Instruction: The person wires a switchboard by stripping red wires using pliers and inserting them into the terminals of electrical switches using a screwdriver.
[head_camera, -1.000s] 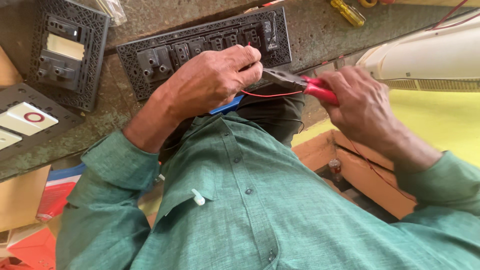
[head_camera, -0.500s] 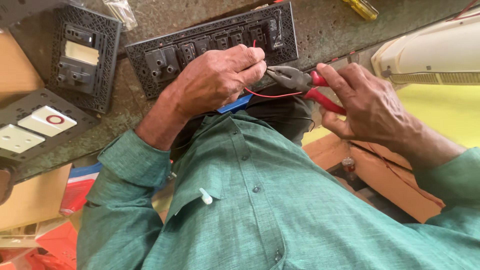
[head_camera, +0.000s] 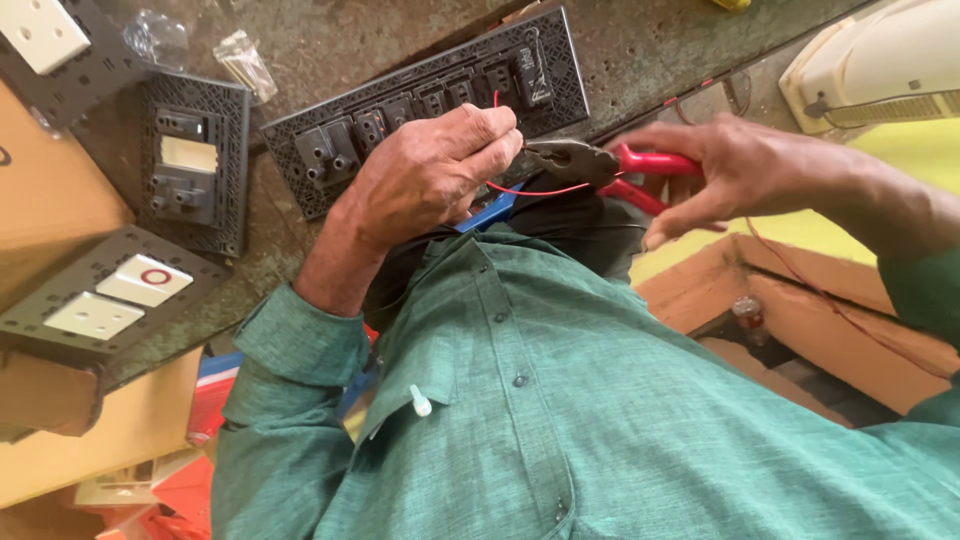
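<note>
A long black switch plate (head_camera: 420, 100) lies back side up on the worn grey bench (head_camera: 330, 40), its row of switch modules showing. My left hand (head_camera: 425, 185) rests on its near edge and pinches a thin red wire (head_camera: 540, 188) between thumb and fingers. My right hand (head_camera: 745, 170) grips red-handled pliers (head_camera: 600, 165), whose jaws sit on the same wire just right of my left fingertips. A green shirt fills the lower part of the view.
A smaller black switch plate (head_camera: 190, 170) and a plate with two white switches (head_camera: 110, 300) lie to the left, among cardboard boxes (head_camera: 50, 200). Small plastic bags (head_camera: 245, 60) lie at the back. A cream appliance (head_camera: 880, 60) and an orange wooden box (head_camera: 800, 300) are on the right.
My right hand has drawn the pliers a little to the right, away from my left hand, so more red wire shows between them. The view has shifted towards the right.
</note>
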